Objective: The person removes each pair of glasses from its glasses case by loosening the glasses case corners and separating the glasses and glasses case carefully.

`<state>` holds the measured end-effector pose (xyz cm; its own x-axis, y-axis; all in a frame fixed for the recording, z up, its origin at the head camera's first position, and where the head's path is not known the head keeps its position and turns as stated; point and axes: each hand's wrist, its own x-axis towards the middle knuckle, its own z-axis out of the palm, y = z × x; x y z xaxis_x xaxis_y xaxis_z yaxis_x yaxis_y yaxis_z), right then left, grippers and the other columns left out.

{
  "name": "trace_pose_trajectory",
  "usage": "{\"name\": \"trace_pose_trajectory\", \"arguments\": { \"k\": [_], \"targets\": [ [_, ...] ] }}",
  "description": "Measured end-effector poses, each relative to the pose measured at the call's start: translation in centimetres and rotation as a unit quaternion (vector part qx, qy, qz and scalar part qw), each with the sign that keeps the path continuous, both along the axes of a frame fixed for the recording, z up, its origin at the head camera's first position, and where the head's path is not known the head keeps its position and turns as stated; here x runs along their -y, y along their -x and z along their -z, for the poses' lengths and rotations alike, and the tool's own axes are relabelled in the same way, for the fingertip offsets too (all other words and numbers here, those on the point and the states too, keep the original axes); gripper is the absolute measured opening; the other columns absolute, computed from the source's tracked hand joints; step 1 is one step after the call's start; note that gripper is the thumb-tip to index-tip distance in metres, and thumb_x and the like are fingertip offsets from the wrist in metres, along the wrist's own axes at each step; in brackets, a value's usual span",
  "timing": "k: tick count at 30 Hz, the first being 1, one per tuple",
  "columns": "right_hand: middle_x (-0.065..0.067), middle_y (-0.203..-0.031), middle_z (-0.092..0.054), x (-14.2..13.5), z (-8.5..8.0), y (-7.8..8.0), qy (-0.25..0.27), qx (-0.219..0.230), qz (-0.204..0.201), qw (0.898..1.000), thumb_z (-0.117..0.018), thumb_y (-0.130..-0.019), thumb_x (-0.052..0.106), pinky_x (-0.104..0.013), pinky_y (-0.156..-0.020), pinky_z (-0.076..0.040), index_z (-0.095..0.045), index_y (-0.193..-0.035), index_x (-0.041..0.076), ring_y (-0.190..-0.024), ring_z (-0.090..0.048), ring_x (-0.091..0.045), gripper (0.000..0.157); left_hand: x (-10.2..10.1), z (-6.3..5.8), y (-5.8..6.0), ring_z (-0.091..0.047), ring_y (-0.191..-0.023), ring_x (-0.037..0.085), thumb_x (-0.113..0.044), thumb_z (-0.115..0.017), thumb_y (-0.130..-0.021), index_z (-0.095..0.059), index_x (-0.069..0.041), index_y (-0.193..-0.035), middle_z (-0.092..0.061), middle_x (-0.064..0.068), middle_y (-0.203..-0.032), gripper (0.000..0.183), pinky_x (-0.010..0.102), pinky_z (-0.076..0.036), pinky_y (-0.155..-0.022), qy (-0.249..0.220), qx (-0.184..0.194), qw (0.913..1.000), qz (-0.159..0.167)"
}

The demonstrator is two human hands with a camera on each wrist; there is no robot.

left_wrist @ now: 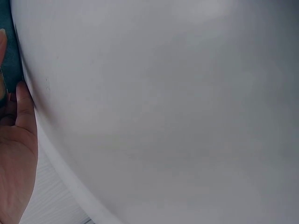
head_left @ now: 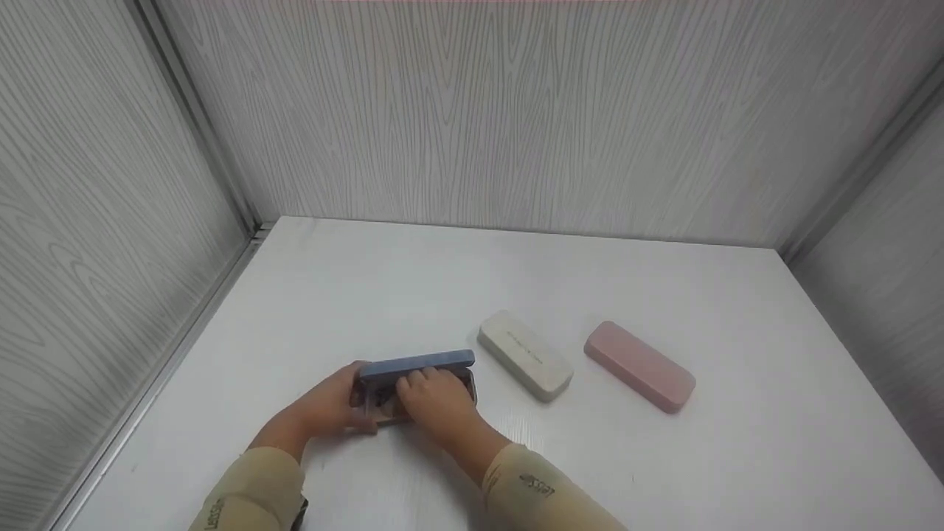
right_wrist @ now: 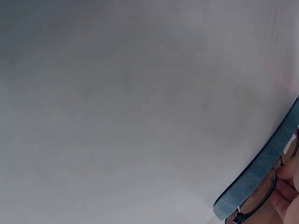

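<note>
A blue glasses case (head_left: 417, 363) sits on the white table with its lid raised. My left hand (head_left: 328, 405) grips the case at its left end; the left wrist view catches its fingers against the blue side. Inside lie eyeglasses (right_wrist: 267, 198) with thin dark frames, showing at the lower right corner of the right wrist view. Fingers of my right hand (head_left: 440, 404) reach into the case and pinch the eyeglasses' frame near the bridge. Most of the eyeglasses is hidden behind this hand and the lid in the head view.
To the right of the blue case lies a closed off-white glasses case (head_left: 525, 358) with small lettering. Farther right is a closed pink glasses case (head_left: 640, 366). Grey wood-grain panels (head_left: 501, 118) stand behind and on both sides of the white table (head_left: 413, 273).
</note>
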<state>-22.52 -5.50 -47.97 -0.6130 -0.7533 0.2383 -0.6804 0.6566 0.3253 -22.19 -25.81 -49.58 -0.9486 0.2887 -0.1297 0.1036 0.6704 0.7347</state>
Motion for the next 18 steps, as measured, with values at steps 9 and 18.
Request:
{"name": "trace_pose_trajectory", "arguments": {
  "k": [9,18],
  "targets": [
    [0.002,-0.079,-0.058,-0.7,-0.5,-0.1,0.007,-0.010,-0.005,1.000,-0.061,-0.084,0.017,-0.026,-0.058,-0.051,-0.058,-0.091,0.013,-0.069,-0.055,-0.012,0.009,-0.2,-0.1,0.1,-0.042,-0.123,0.020,-0.018,-0.087,-0.056,-0.042,-0.013,-0.130,-0.050,-0.001,-0.126,0.087,0.041,-0.032,-0.104,0.004,0.010,0.9998,-0.015],
    [0.004,-0.082,-0.060,-1.9,-1.8,-0.4,0.011,-0.015,-0.029,0.999,-0.063,-0.085,0.023,-0.025,-0.060,-0.051,-0.058,-0.090,0.014,-0.072,-0.057,-0.011,0.012,-0.1,0.0,0.2,-0.044,-0.122,0.020,-0.016,-0.087,-0.055,-0.044,-0.012,-0.127,-0.051,-0.001,-0.123,0.084,0.040,-0.033,-0.104,-0.014,0.007,0.9999,0.004]
  ]
}}
